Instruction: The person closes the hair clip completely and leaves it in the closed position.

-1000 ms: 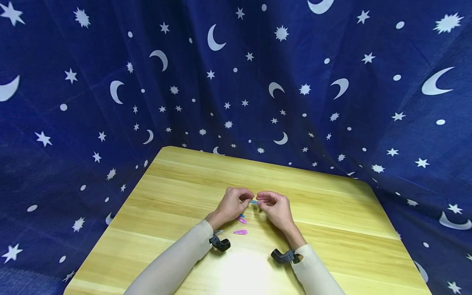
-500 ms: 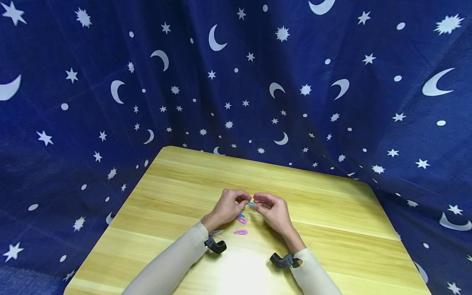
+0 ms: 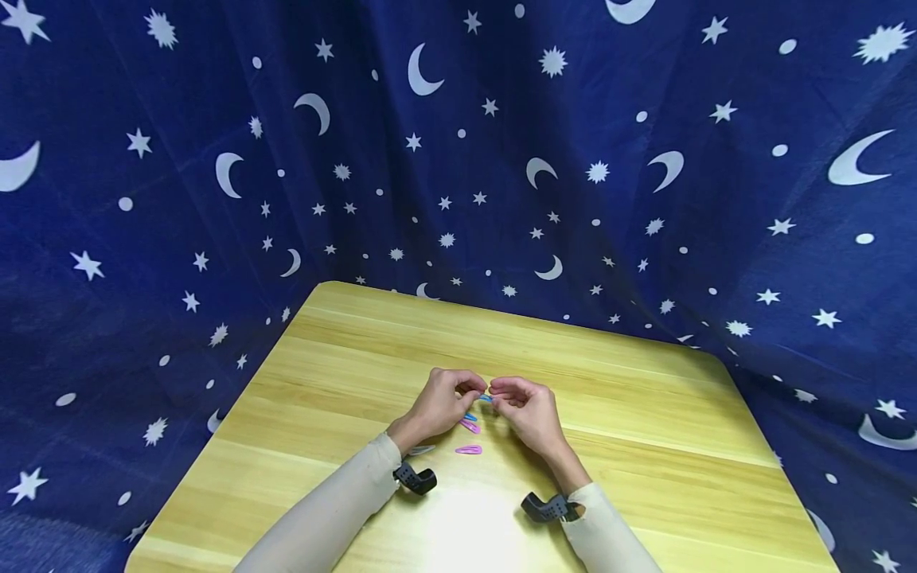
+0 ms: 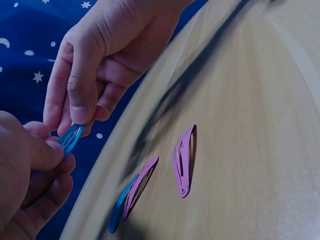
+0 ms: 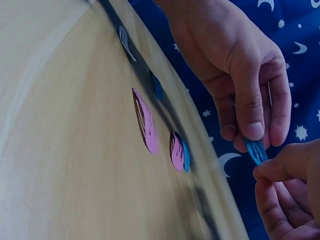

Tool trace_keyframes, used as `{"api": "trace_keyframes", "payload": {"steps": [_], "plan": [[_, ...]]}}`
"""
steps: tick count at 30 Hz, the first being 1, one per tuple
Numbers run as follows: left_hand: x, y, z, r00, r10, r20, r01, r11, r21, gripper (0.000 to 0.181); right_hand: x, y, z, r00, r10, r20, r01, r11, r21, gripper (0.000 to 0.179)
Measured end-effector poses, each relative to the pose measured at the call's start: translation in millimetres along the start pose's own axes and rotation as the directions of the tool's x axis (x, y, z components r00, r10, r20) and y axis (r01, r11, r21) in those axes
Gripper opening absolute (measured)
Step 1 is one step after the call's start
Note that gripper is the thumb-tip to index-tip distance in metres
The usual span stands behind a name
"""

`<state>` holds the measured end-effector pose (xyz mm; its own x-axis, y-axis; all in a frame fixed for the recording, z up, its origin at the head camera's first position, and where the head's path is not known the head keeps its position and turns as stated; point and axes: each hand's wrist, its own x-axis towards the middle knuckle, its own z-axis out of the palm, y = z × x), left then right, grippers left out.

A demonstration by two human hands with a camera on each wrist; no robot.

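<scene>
A blue snap hair clip (image 4: 71, 140) is held up off the table between both hands. My left hand (image 3: 442, 402) pinches one end of it between thumb and fingers. The thumb and fingertips of my right hand (image 3: 532, 415) pinch the other end, so the clip spans the short gap between the hands. Slits along the clip's middle show in both wrist views. On the table below, a pink hair clip (image 4: 142, 187) lies against another blue clip (image 4: 117, 210), close to my left hand. A second pink clip (image 3: 469, 450) lies by itself nearer the body.
A grey hair clip (image 5: 126, 44) and one more blue clip (image 5: 157, 86) lie on the wooden table (image 3: 645, 461) toward the left forearm. Dark cameras are strapped to both wrists. A blue curtain (image 3: 473, 159) with moons and stars hangs behind the table.
Both hands have shifted slightly left and toward the body with the blue hair clip, the left a bit more. The grey clip shows more beside the left wrist. The grips look the same.
</scene>
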<state>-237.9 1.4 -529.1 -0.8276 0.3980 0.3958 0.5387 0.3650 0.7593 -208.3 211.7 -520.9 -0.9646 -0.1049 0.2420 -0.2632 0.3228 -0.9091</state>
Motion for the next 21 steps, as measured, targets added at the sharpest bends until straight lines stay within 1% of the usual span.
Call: {"api": "trace_keyframes", "payload": {"steps": [8,14,21], "plan": [[-0.9,0.5,-2.5,1.000,-0.019,0.004,0.019,0.999,-0.034,0.012,-2.1,-4.5,2.9,1.000,0.012,-0.027,-0.012,1.000,0.021,0.028],[-1.2,0.3,-5.0,1.000,-0.018,0.007,0.018,0.998,-0.058,0.013,-2.1,-5.5,3.7,1.000,0.007,-0.008,-0.006,0.999,0.045,0.026],[-1.6,1.3,-7.8,1.000,-0.016,0.010,0.017,0.996,-0.088,0.015,-1.9,-7.7,3.0,0.999,0.047,0.019,-0.048,0.995,0.085,0.028]]}}
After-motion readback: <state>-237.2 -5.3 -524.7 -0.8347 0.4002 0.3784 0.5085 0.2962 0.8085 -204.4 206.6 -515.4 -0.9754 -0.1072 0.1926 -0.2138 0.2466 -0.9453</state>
